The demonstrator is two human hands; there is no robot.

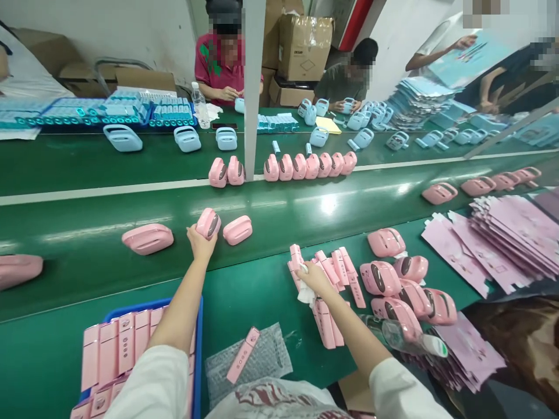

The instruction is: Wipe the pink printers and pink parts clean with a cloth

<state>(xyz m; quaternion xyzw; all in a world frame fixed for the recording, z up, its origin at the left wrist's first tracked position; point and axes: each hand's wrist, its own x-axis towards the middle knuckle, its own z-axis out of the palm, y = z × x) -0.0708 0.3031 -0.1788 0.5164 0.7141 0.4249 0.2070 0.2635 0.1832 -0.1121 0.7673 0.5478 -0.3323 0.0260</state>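
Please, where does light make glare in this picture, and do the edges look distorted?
Head view: strongest glare, a white patch on the green belt, with a weaker one farther right; head view: toward the right edge, the pink sheets seem stretched, probably from a wide lens; head view: the pink device in the left grip shows no obvious blur.

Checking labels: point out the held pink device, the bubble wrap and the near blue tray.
Pink device [207, 223]: head view, on its pink shell.
Bubble wrap [268, 356]: head view, on a bare patch of the sheet.
Blue tray [199, 348]: head view, on its right rim.
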